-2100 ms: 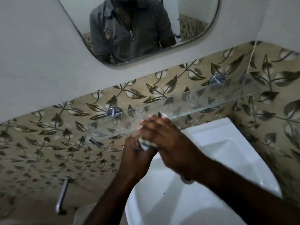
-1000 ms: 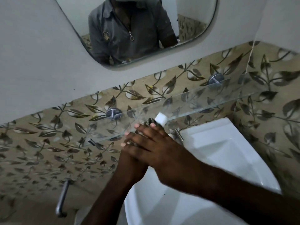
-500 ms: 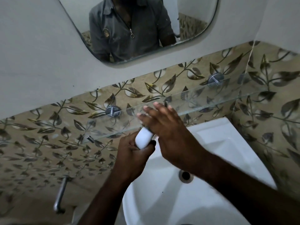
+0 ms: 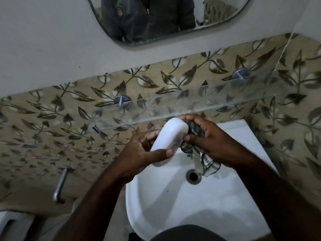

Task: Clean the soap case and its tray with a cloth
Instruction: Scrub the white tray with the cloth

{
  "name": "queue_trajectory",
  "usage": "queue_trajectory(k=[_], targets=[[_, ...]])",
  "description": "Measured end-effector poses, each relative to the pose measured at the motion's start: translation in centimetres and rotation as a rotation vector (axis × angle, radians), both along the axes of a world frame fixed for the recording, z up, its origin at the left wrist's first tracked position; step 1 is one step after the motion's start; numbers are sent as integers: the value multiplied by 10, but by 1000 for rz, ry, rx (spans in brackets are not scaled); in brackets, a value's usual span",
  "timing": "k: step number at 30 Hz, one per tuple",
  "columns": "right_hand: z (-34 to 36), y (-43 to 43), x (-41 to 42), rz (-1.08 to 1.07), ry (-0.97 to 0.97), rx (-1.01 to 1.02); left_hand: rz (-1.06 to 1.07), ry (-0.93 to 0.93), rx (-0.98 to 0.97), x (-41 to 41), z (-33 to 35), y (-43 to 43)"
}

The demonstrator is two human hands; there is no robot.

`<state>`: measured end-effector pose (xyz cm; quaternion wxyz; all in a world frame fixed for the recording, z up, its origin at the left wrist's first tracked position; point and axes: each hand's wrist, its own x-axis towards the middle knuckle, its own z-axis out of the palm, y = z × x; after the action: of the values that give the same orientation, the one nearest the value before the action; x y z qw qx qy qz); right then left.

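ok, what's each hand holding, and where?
The left hand grips the white soap case round its lower half; right hand holds the cloth bunched against it.

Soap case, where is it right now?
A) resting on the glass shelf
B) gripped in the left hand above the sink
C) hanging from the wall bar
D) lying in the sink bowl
B: the left hand curls round the white soap case, holding it above the sink, while the right hand holds the cloth against its far end.
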<state>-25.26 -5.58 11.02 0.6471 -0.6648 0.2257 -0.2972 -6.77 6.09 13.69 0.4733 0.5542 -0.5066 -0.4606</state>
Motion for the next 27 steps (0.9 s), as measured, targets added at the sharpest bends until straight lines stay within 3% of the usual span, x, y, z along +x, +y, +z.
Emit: queue_trajectory(k=[3, 5, 9, 11, 12, 14, 19, 21, 22, 25, 27], targets=[[-1, 7, 3, 71, 124, -111, 76, -320, 77, -3, -5, 0], [-5, 7, 5, 36, 161, -112, 152, -400, 47, -10, -12, -1], [-10, 0, 2, -304, -67, 423, 272, -450, 6, -10, -22, -2], [-8, -2, -1, -437, -192, 596, 305, -501, -10, -11, -25, -3], [-6, 0, -2, -454, -200, 574, 313, -529, -11, -13, -26, -4], [2, 9, 3, -438, -113, 312, 295, -554, -9, -17, -30, -8], [15, 59, 26, -189, 214, -825, 187, -642, -134, -23, -24, -13], [7, 60, 28, -148, 338, -1102, 155, -720, -195, -21, -20, -10], [5, 55, 28, -141, 364, -1068, 157, -710, -208, -19, -21, -8], [6, 41, 28, -183, 343, -593, 251, -702, -192, -23, -21, -5], [8, 42, 30, -255, 376, -515, 273, -698, -187, -24, -18, -4]])
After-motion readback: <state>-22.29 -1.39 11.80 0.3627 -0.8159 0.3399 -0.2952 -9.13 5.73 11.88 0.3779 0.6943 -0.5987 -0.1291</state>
